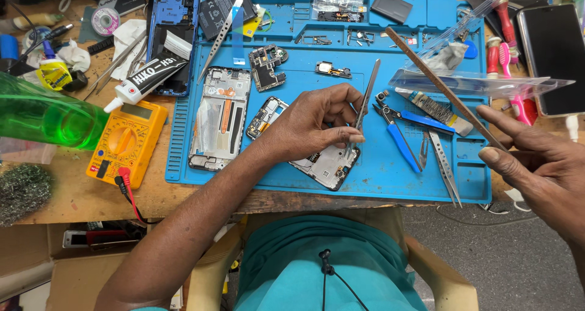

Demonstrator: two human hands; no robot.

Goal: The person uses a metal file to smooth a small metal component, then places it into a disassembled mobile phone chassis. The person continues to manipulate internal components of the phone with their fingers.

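- A cluttered wooden surface carries a blue work mat, strewn with phone parts, a yellow meter and blue pliers.
- The left hand has its fingers closed around tweezers, tips down on the opened phone at the mat's near edge.
- The right hand pinches a thin brown stick, raised well clear.
- Judged from this, steady wrists and light tweezer pressure would serve best.

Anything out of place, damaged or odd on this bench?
Nothing spilled. The opened phone frame under the left hand overhangs the blue mat edge at an angle. The right hand holds a thin brown strip.
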